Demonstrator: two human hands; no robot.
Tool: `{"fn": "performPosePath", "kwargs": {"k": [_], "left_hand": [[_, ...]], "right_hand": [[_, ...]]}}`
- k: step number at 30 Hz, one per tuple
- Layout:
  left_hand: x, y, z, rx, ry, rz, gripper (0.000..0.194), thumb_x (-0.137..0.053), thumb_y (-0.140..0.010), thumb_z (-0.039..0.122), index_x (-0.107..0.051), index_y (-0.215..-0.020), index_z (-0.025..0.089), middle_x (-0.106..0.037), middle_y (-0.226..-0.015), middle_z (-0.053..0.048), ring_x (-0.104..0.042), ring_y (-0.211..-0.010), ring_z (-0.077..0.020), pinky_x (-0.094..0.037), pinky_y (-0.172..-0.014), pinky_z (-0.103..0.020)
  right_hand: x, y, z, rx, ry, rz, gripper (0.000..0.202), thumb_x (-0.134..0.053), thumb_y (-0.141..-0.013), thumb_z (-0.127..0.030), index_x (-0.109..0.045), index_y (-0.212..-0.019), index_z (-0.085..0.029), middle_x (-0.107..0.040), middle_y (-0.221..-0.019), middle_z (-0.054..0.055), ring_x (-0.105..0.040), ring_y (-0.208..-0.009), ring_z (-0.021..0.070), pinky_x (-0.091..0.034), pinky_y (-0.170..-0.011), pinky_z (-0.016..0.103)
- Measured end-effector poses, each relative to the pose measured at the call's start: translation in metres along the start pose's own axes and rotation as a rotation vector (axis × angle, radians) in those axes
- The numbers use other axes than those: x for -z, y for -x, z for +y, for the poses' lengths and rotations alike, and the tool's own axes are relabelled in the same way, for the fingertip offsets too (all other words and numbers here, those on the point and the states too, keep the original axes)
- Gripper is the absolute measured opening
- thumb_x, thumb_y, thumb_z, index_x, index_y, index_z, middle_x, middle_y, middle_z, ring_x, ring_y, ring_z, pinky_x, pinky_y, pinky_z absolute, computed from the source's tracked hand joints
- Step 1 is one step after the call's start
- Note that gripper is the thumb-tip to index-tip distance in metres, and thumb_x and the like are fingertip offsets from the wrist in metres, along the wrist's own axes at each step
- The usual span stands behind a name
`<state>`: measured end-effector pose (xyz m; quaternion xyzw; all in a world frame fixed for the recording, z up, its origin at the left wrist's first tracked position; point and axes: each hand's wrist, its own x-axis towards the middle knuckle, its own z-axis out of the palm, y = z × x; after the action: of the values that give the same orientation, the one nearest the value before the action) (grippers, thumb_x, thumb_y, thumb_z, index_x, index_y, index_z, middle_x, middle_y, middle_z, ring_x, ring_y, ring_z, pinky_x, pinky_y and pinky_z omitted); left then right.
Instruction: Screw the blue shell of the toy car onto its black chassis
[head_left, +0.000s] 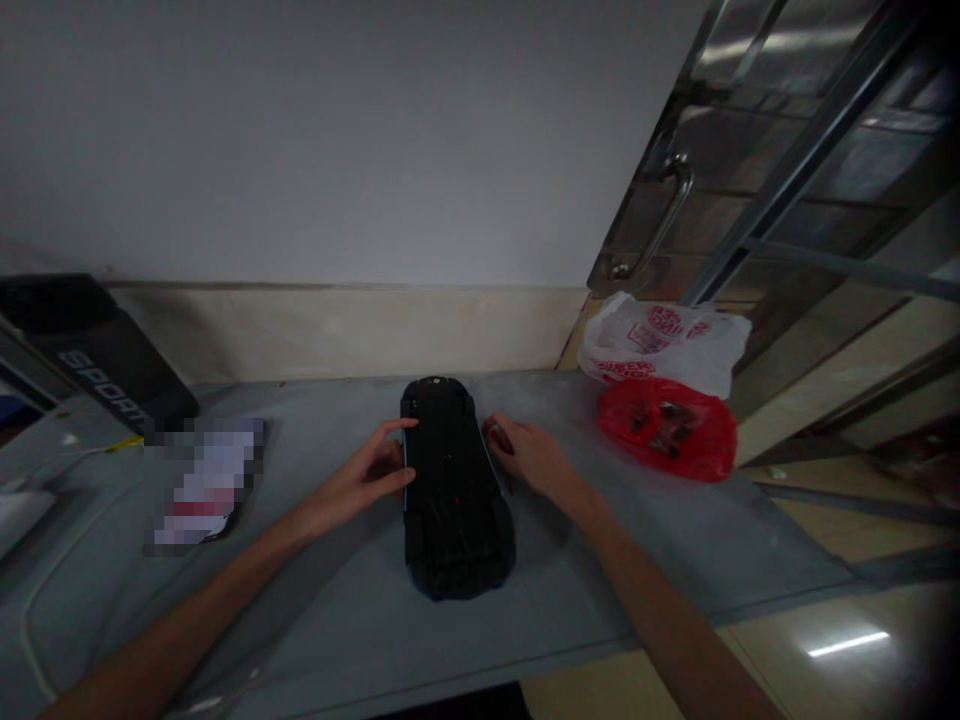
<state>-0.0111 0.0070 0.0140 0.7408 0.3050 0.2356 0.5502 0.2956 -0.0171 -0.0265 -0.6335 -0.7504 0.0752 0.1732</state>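
Note:
A toy car (454, 500) lies upside down on the grey-covered table, its black underside facing up and a small red dot of light showing on it. My left hand (367, 468) grips the car's left edge, with thumb and forefinger tips on the underside and the other fingers tucked beneath the side. At the right edge, my right hand (525, 450) has its fingers curled together close against the car. What those right fingers hold, if anything, is hidden.
A white plastic bag (664, 340) and a red plastic bag (667, 428) lie at the table's right. On the left are a black box marked SPORT (101, 355), a blurred-out flat item (210, 480) and a pale cable (37, 590). A wall stands behind; a metal door (675, 180) is at right.

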Motion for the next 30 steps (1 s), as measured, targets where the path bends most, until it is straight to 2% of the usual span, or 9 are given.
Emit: {"fn": "performPosePath", "kwargs": {"k": [30], "left_hand": [[0.0005,0.0004,-0.0029,-0.017,-0.017,0.01,0.06,-0.061,-0.1,0.043,-0.034,-0.152,0.029,-0.05,-0.083,0.005,-0.052,-0.076,-0.0172,-0.04,-0.074,-0.033]], "right_hand": [[0.0049,0.0028,-0.0041,-0.005,0.002,-0.008,0.02,-0.052,-0.101,-0.028,-0.061,-0.118,-0.024,-0.076,-0.098,0.005,-0.069,-0.08,0.0191,-0.044,-0.069,0.029]]}}
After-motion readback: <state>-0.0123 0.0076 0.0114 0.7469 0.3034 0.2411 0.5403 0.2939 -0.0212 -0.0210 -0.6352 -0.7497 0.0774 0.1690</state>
